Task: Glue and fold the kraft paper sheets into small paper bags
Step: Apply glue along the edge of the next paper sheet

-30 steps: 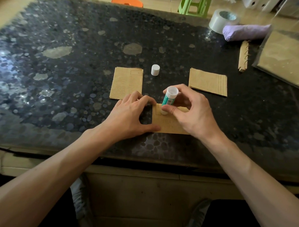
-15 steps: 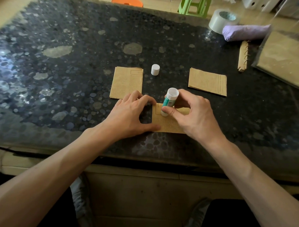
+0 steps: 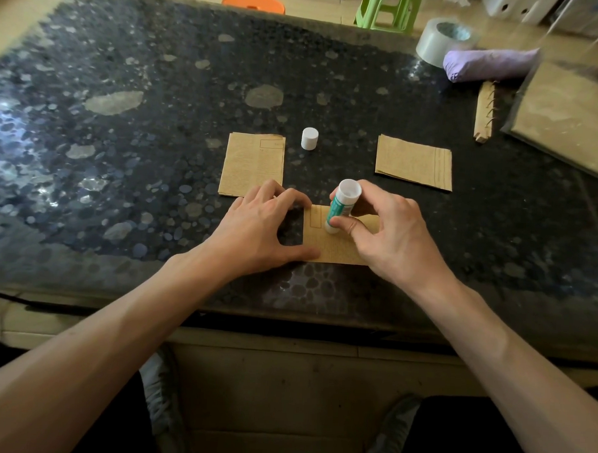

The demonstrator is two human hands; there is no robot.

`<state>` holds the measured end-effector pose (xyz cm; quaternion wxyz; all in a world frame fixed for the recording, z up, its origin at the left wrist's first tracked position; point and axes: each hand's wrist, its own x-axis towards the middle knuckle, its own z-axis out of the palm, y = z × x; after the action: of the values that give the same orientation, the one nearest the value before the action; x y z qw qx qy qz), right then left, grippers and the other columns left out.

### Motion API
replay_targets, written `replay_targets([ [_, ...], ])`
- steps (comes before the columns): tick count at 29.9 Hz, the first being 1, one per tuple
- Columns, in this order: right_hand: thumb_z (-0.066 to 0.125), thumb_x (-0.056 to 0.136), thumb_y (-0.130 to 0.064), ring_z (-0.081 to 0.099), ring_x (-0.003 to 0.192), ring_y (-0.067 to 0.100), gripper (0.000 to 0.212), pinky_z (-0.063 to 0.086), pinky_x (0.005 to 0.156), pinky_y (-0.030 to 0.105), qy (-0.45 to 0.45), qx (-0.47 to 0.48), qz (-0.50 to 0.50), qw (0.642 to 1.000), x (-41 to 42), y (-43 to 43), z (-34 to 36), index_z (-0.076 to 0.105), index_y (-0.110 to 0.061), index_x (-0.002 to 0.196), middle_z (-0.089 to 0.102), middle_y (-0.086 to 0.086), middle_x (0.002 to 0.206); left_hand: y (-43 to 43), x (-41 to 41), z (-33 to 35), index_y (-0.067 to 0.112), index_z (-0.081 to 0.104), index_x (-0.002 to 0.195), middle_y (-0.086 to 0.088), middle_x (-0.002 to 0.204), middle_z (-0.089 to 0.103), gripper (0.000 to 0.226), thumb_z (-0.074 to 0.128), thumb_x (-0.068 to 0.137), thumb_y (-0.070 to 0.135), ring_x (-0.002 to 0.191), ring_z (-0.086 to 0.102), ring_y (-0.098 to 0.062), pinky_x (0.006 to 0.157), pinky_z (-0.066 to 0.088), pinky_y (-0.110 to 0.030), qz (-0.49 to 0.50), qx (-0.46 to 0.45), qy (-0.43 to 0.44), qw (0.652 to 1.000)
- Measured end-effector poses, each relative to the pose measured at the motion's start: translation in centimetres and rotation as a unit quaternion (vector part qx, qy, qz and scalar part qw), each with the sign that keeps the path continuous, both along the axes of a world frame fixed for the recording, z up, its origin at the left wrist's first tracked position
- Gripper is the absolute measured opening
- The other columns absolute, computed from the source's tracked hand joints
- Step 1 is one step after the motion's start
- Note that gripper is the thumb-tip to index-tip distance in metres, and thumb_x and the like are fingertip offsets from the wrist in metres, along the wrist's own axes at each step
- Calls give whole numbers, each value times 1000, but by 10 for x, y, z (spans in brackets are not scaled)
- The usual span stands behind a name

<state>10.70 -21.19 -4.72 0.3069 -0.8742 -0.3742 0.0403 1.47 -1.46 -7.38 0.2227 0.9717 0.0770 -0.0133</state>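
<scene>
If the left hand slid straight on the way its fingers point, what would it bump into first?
Probably the left kraft sheet: the left hand's fingers already reach its near edge. Beyond it stands the white cap.

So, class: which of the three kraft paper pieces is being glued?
The nearest piece, pinned by the left hand under the right hand's glue stick; the others lie untouched.

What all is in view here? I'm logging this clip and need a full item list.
Kraft sheet: 1, brown, under both hands.
Kraft stacks: 2, brown, left and right.
Glue stick: 1, white-green, uncapped, tip on sheet.
Cap: 1, white, upright between stacks.
Tape roll: 1, clear, far right.
Purple bundle: 1, beside tape.
Stools: orange, green, beyond the table.
Left hand: steadies the sheet.
Right hand: grips the stick.
</scene>
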Motion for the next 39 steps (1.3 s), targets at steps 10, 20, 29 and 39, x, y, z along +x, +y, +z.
replay_targets([
  [10, 74, 95, -40, 57, 93, 4, 29, 43, 76, 8, -35, 11, -13, 999, -3, -4, -3, 63, -20, 112, 62, -13, 101, 1, 0, 1, 42, 44, 137, 14, 120, 36, 81, 64, 68, 78, 118, 39, -10, 100, 34, -33, 1, -6, 2, 1000],
  [20, 73, 96, -24, 58, 101, 3, 24, 41, 81, 5, 6, 14, -8, 1000, 1, -12, -1, 62, -21, 118, 64, -12, 106, 1, 0, 1, 42, 44, 137, 11, 126, 41, 79, 67, 70, 76, 122, 42, -12, 103, 37, -36, 2, -7, 2, 1000],
  [29, 74, 95, -39, 57, 92, 6, 29, 40, 72, 7, -44, 8, -34, 998, 0, -15, -3, 61, -18, 112, 63, -9, 102, 2, 0, -1, 42, 45, 136, 13, 122, 40, 77, 69, 71, 75, 120, 42, -10, 101, 36, -35, 0, -10, -9, 1000],
  [39, 73, 96, -25, 57, 99, 2, 25, 42, 77, 4, -11, 8, -21, 1000, 3, -23, -1, 63, -19, 118, 66, -9, 107, 2, -1, -1, 43, 46, 136, 12, 124, 42, 77, 68, 70, 76, 121, 43, -12, 103, 38, -36, 1, -9, -7, 1000],
])
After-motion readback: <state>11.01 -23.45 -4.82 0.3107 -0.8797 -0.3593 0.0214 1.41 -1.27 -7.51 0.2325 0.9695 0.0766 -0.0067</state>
